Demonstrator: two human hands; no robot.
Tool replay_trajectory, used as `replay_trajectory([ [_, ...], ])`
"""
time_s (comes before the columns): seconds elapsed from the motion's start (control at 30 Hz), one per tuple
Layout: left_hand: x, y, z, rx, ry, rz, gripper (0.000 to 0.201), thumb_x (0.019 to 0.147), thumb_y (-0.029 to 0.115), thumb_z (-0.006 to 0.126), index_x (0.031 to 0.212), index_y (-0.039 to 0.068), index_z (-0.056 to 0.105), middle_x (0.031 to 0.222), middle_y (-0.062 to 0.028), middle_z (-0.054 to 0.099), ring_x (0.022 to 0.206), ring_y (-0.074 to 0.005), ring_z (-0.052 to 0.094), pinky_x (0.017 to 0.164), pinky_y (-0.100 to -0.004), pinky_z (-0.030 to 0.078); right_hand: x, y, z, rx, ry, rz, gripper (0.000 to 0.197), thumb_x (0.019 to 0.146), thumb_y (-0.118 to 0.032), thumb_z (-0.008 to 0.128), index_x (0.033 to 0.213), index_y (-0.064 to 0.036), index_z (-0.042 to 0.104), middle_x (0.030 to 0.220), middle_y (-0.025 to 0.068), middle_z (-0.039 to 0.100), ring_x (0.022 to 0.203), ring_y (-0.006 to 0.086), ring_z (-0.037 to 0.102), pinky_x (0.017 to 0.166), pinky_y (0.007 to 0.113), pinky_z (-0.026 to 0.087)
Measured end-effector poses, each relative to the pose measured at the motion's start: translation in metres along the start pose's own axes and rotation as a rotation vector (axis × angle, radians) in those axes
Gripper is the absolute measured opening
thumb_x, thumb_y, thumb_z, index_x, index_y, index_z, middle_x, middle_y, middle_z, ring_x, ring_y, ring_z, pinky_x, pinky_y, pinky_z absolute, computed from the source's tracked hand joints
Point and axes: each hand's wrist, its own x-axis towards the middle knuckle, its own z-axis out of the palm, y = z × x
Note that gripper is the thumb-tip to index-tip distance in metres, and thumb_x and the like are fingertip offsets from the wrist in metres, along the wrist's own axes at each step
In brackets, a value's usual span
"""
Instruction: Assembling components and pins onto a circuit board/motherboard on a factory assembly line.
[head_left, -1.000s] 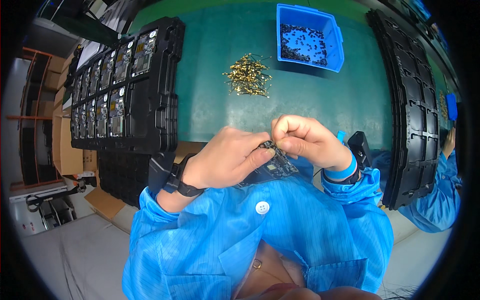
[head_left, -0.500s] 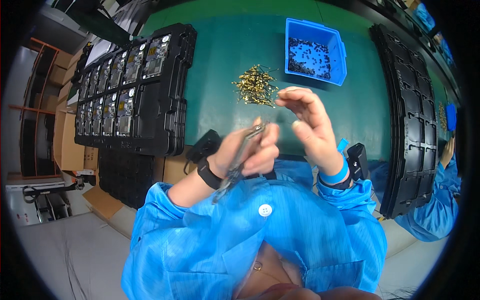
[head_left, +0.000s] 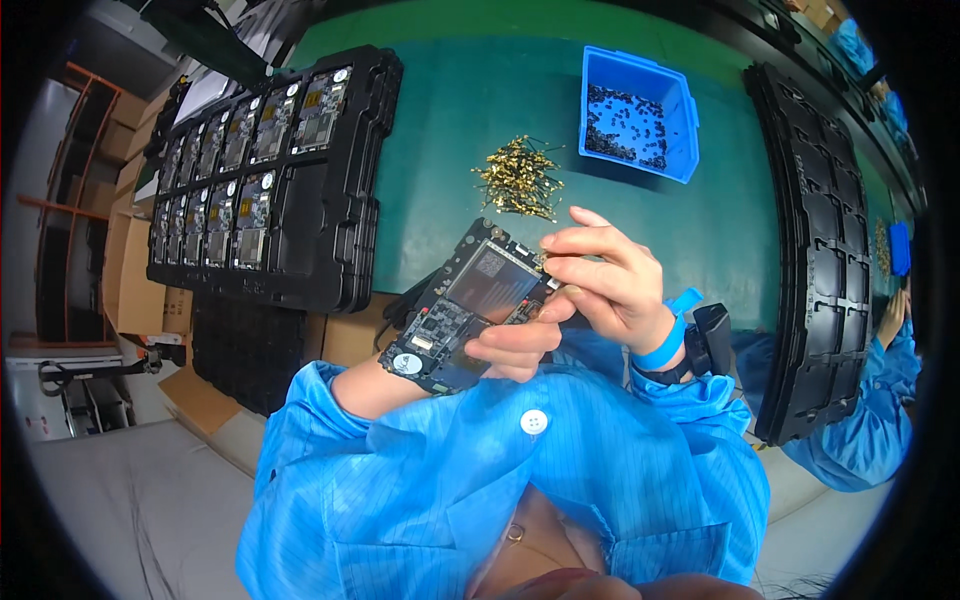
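1. The left hand grips a dark circuit board from beneath, tilted above the green bench.
2. The right hand pinches the board's far edge.
3. Beyond the hands lie gold parts and a blue bin.

A single head-worn fisheye view is given, directed steeply downward from close above the chest. The green bench is seen ahead, its edges bent near the rim, with forearms entering from below.
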Motion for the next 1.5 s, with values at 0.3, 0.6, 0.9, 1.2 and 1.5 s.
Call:
replay_trajectory([
  [0.3,-0.004,-0.005,0.004,-0.015,-0.006,0.036,0.034,0.084,0.030,0.047,0.095,-0.001,0.043,0.059,0.0001,0.043,0.041,-0.0062,0.041,0.043,-0.0196,0.027,0.005,0.004,-0.015,-0.142,-0.192,-0.126,0.034,0.069,-0.020,0.064,0.101,-0.0084,0.059,0.102,0.0115,0.056,0.087,0.0267,0.058,0.086,0.048,0.039],
  [0.6,-0.004,0.012,0.013,0.161,0.108,0.054,0.021,0.088,0.025,0.044,0.089,0.004,0.042,0.050,-0.0017,0.047,0.036,-0.0093,0.048,0.034,-0.0203,0.024,-0.006,0.004,-0.001,-0.031,-0.038,-0.043,0.048,0.076,-0.026,0.059,0.118,-0.0043,0.047,0.114,0.0183,0.049,0.099,0.0346,0.052,0.085,0.045,0.040],
  [0.9,-0.006,0.003,0.009,0.114,-0.002,0.079,0.033,0.084,0.032,0.049,0.092,0.001,0.040,0.059,-0.0014,0.043,0.042,-0.0079,0.044,0.045,-0.0220,0.028,0.008,-0.012,0.008,0.036,0.125,0.132,0.024,0.069,-0.001,0.062,0.091,-0.0027,0.054,0.090,0.0128,0.056,0.072,0.0234,0.059,0.064,0.032,0.047],
  [1.2,-0.007,0.003,0.005,0.210,0.057,0.085,0.030,0.084,0.030,0.050,0.091,0.001,0.042,0.059,-0.0013,0.044,0.040,-0.0069,0.042,0.043,-0.0192,0.027,0.016,-0.018,0.003,0.098,-0.021,0.309,0.016,0.072,-0.003,0.059,0.087,-0.0034,0.056,0.081,0.0113,0.057,0.073,0.0267,0.057,0.062,0.033,0.045],
  [1.5,-0.009,-0.002,0.011,0.384,0.227,0.096,0.034,0.087,0.037,0.042,0.088,0.002,0.044,0.054,-0.0016,0.043,0.037,-0.0074,0.039,0.038,-0.0198,0.025,0.014,-0.020,0.002,0.124,-0.009,0.301,0.016,0.071,-0.002,0.060,0.087,-0.0029,0.057,0.076,0.0106,0.058,0.070,0.0266,0.056,0.061,0.033,0.044],
])
